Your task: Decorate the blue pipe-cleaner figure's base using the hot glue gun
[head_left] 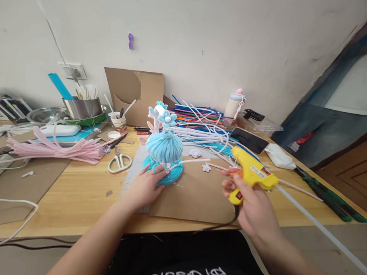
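Observation:
A light-blue pipe-cleaner craft (165,147) stands upright before me, with a ribbed round body, a coiled round base and blue flowers at its top. My left hand (147,183) holds the left front of that base, fingers across its top and thumb at the front edge. By the fingertips, a pale pink pipe cleaner (192,161) sticks out to the right; how it is attached I cannot tell. In my right hand (249,197) is a yellow hot glue gun (253,171), nozzle pointing up and left, with a long glue stick (321,228) trailing from its rear.
Cardboard (192,198) lies under the craft, with a small white flower (206,167) on it. Scissors (119,161) and a pink pipe-cleaner bundle (56,150) are left. Behind lie loose pipe cleaners (198,132); a phone (249,140) is right. The gun's cord (218,226) crosses the table's front edge.

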A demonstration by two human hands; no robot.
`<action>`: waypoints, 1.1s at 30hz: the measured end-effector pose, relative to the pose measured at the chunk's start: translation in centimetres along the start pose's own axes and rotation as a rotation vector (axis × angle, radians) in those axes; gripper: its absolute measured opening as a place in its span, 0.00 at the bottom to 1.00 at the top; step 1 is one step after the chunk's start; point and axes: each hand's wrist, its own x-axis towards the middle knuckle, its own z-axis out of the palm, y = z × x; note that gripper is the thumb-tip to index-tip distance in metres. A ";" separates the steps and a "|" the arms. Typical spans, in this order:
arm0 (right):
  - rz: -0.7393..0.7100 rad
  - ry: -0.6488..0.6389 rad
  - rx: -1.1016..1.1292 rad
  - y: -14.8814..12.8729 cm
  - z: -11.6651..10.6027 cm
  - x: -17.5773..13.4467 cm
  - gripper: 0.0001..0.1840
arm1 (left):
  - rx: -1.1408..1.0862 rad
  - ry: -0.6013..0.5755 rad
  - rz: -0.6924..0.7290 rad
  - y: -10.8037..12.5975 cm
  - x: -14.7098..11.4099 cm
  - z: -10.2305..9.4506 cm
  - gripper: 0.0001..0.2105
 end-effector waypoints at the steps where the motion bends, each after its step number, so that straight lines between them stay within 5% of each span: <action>1: 0.042 -0.052 -0.047 0.0 -0.3 -0.7 0.15 | -0.002 0.008 0.002 0.1 0.0 0.0 0.26; 7: 0.389 -0.428 -0.287 1.2 -0.4 -2.3 0.16 | -0.028 0.057 0.003 0.2 -0.3 0.5 0.27; 12: 0.401 -0.434 -0.316 2.3 2.7 -0.4 0.17 | -0.032 0.109 -0.009 0.5 -0.3 1.1 0.24; 19: 0.302 -0.430 -0.633 3.8 6.1 3.7 0.16 | -0.003 0.122 -0.002 0.8 -0.5 1.3 0.25; 33: 0.394 -0.495 -0.488 3.3 8.6 7.2 0.18 | -0.049 0.157 0.012 0.8 -0.5 1.9 0.26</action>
